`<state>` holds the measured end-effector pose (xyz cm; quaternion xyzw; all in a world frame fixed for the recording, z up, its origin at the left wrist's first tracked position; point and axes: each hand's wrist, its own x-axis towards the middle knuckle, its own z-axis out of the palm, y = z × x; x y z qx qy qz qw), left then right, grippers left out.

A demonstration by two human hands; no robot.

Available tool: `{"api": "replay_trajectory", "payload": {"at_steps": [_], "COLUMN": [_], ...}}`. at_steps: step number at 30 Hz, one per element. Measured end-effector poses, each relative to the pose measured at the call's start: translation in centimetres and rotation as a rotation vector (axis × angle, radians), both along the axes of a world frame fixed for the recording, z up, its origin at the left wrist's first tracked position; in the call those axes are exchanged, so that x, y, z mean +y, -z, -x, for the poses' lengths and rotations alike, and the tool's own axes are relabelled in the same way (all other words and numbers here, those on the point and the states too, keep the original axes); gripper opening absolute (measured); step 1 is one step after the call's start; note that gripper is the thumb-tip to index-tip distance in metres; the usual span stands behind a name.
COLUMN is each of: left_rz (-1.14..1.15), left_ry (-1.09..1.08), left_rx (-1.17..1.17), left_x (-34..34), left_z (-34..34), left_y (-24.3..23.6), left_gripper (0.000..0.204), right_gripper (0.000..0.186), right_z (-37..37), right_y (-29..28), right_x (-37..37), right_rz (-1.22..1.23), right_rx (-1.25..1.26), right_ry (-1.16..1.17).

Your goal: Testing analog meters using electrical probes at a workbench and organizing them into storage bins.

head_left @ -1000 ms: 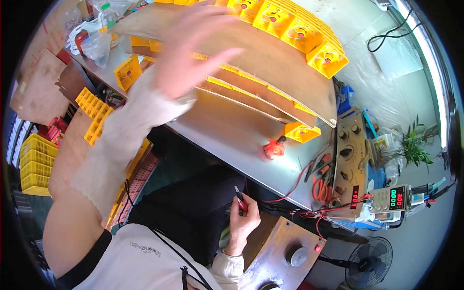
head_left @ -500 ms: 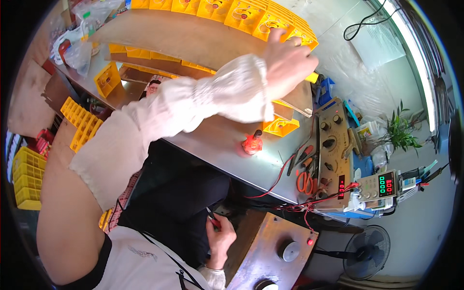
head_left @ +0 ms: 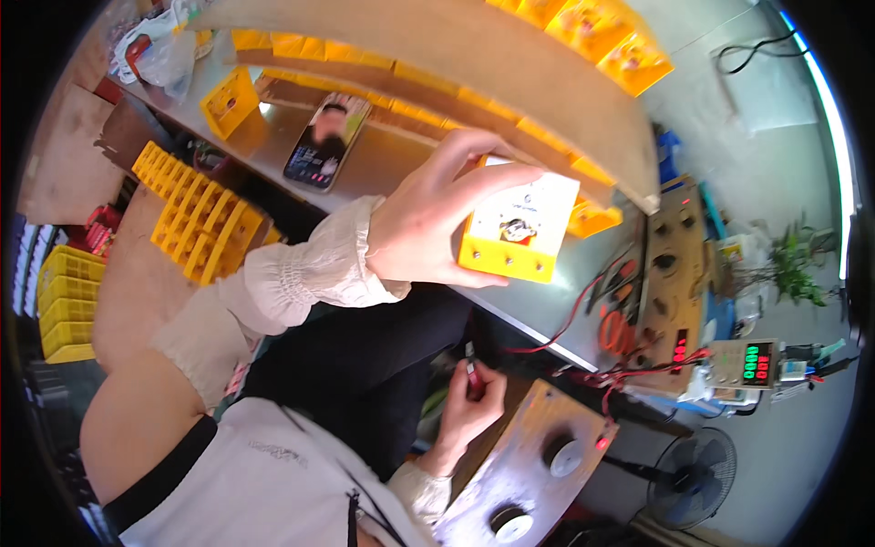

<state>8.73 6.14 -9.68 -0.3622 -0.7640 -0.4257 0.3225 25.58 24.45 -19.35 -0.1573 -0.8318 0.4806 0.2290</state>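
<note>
My left hand point(head_left: 437, 210) grips a small yellow box-shaped casing point(head_left: 515, 223) by its sides, thumb across the top edge. The casing's bright white printed face is turned toward me, with a row of small round fittings along its lower yellow edge. It is held up above the metal bench. Lower down, near my lap, my right hand point(head_left: 469, 406) is closed round a slim red-handled tool point(head_left: 475, 378) with a metal tip pointing up; its exact kind is unclear.
Yellow casings point(head_left: 592, 32) line the wooden shelf point(head_left: 410, 36). A phone point(head_left: 326, 141) leans on the bench near a single yellow casing point(head_left: 230, 102). Stacked yellow parts point(head_left: 200, 219) lie left. Orange-handled scissors point(head_left: 617, 330), red cables and a power supply point(head_left: 743, 363) are right; a knobbed metal box point(head_left: 538, 456) sits below.
My left hand has come down from the upper shelf toward me, now with a yellow casing in it. My right hand has shifted slightly right and up, still holding the red-handled tool.
</note>
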Motion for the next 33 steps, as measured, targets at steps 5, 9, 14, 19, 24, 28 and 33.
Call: {"api": "replay_trajectory", "payload": {"at_steps": [5,9,14,19,24,28,33], "left_rz": [0.009,0.1,0.159,0.129,0.125,0.121,0.146], "left_ry": [-0.03,-0.12,-0.242,-0.239,-0.253,-0.249,-0.248], "left_rx": [-0.309,-0.346,-0.26,-0.281,-0.286,-0.316,-0.315], "left_x": [-1.7,-2.3,-2.5,-2.4,-2.3,-2.2,-2.3], "left_z": [-3.3,-3.9,-3.9,-3.9,-4.1,-4.2,-4.1], "left_y": [6.5,9.0,9.6,9.4,9.6,9.7,9.6], "left_gripper": [0.109,0.109,0.111,0.108,0.106,0.107,0.108], "right_gripper": [0.019,0.019,0.019,0.019,0.022,0.021,0.015], "right_z": [0.9,2.8,5.2,5.4,4.3,3.6,4.5], "right_y": [-1.6,-2.2,-1.9,-1.5,-1.6,-2.0,-2.6], "right_x": [-2.5,-4.6,-6.1,-6.9,-6.2,-3.9,-2.0], "right_rz": [-0.001,-0.047,-0.113,-0.125,0.311,0.461,0.083], "right_rx": [-0.047,0.058,0.072,0.023,0.013,-0.009,0.055], "right_ry": [-0.063,-0.21,-0.3,-0.256,-0.24,-0.183,-0.186]}}
